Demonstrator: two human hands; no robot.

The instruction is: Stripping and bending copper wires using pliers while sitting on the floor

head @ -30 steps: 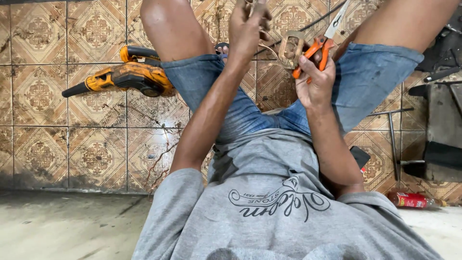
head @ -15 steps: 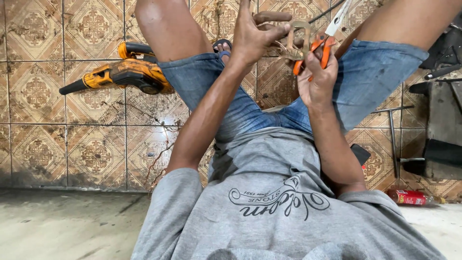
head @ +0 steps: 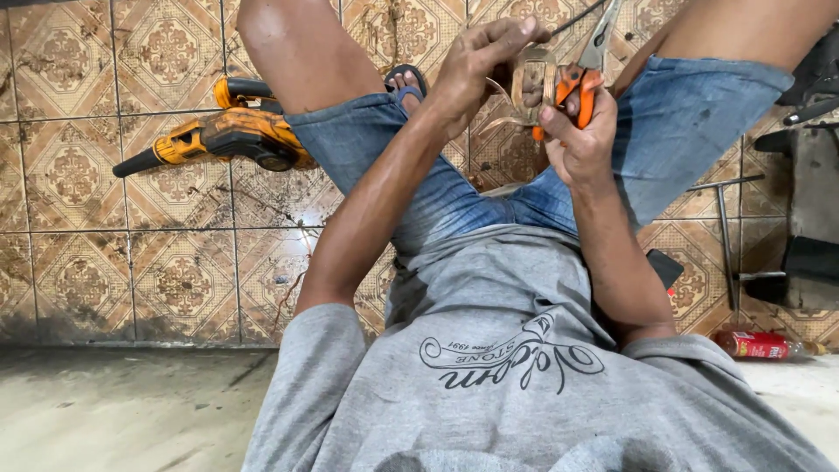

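My left hand pinches a bent loop of thin, rusty-looking metal strip above my lap. Right beside it, my right hand is closed around the orange handles of a pair of pliers, whose grey jaws point up and away. The pliers touch or sit just right of the loop. Both hands are raised between my knees, over my blue denim shorts and grey printed shirt.
An orange and black power tool lies on the patterned tile floor left of my left leg. A sandalled foot shows behind my hands. A red bottle, a metal frame and dark equipment stand at the right.
My left hand has moved right and closed its fingers over the top of the metal loop. Both hands sit a little lower in view; the pliers stay gripped.
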